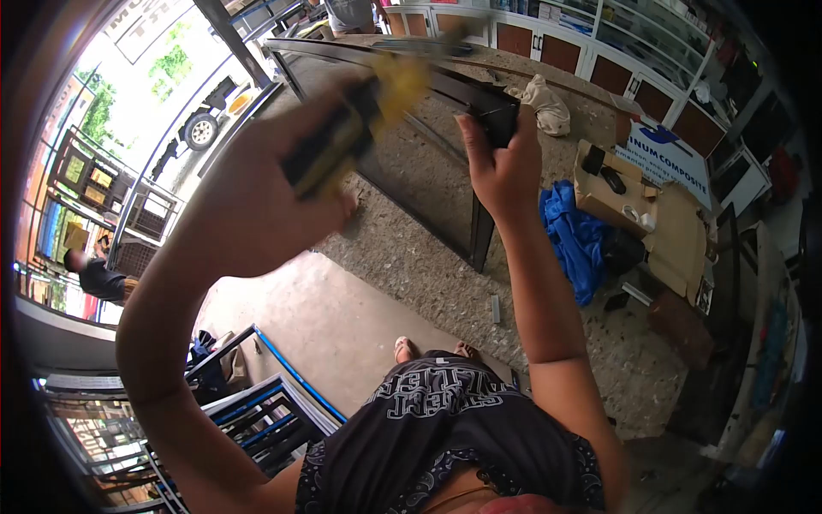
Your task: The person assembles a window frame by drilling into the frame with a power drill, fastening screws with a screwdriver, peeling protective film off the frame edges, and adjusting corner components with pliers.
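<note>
My left hand point(265, 188) is wrapped round the black and yellow handle of a power drill point(398, 81), blurred by motion. The drill is raised over a dark metal frame point(479, 223), its front end toward the upper right. On the right, my right hand point(505, 167) grips the frame's dark upper corner piece point(497, 116), with the thumb on the near side. Whether the drill touches the frame cannot be made out.
Blue cloth point(561, 240) and an open cardboard box point(599, 193) lie on the right. Blue-edged frames point(265, 394) stand at lower left. Cabinets point(561, 53) line the back. One person point(103, 278) is at far left, another point(349, 15) at the top.
</note>
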Motion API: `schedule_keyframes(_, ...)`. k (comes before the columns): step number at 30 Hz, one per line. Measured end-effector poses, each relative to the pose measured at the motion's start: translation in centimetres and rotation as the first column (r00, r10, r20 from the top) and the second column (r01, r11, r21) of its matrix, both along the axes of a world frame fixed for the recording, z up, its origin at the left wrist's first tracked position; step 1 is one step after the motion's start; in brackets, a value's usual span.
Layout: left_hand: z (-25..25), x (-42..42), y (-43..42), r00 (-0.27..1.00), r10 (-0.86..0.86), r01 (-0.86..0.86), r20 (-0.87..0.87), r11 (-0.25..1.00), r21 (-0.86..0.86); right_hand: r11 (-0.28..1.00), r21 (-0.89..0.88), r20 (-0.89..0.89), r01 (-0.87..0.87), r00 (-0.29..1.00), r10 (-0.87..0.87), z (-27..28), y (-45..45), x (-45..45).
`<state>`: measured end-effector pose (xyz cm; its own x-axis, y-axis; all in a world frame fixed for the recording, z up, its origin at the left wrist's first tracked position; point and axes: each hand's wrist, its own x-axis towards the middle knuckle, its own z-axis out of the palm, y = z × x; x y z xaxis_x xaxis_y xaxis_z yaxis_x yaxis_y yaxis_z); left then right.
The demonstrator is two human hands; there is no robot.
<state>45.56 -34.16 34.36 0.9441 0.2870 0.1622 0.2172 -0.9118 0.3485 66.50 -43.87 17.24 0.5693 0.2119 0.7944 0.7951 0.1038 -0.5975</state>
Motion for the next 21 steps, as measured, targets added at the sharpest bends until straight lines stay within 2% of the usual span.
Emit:
schedule_keyframes(1, -1.1, 0.0, 0.6, 0.987, -0.077, 0.060, -0.139, 0.990, -0.125, 1.000, 0.007, -0.010, -0.008, 1.000, 0.008, -0.1, 0.0, 0.0)
schedule_keyframes(3, -1.5, -0.2, 0.4, 0.992, -0.113, 0.107, -0.054, 0.988, -0.112, 0.999, 0.028, -0.024, -0.019, 1.000, 0.020, -0.2, -0.1, 0.2)
schedule_keyframes(6, 0.0, -0.1, -0.6, 0.994, 0.012, -0.042, -0.110, 0.959, -0.279, 0.999, -0.026, -0.006, 0.029, 1.000, -0.029, 0.0, -0.1, 0.2)
schedule_keyframes(9, 0.7, -0.5, -0.8, 0.994, 0.099, -0.091, 0.046, 0.985, -0.144, 0.999, -0.038, -0.003, 0.027, 1.000, -0.027, 0.0, -0.2, 0.1)
schedule_keyframes(10, 0.2, -0.6, -0.1, 0.987, 0.071, -0.050, 0.146, 0.989, -0.140, 0.999, -0.030, -0.011, 0.014, 1.000, -0.015, 0.0, -0.2, 0.0)
schedule_keyframes(13, 0.3, -0.5, 0.1, 0.981, 0.038, -0.021, 0.188, 0.996, -0.090, 1.000, -0.015, -0.016, -0.010, 1.000, 0.010, 0.0, -0.2, -0.3)
schedule_keyframes(16, -0.2, -0.3, 0.4, 0.971, 0.042, -0.062, -0.236, 0.995, -0.079, 1.000, -0.005, 0.006, -0.001, 1.000, 0.001, 0.1, -0.2, -0.5)
schedule_keyframes(19, -0.2, -1.0, 0.4, 0.992, -0.051, 0.029, -0.113, 0.981, -0.190, 1.000, -0.002, 0.011, -0.008, 1.000, 0.009, 0.0, -0.1, -0.6)
schedule_keyframes(21, -0.7, -1.7, 0.3, 1.000, 0.011, -0.010, 0.006, 0.986, -0.166, 1.000, -0.009, -0.005, -0.014, 1.000, 0.014, 0.0, -0.1, -0.8)
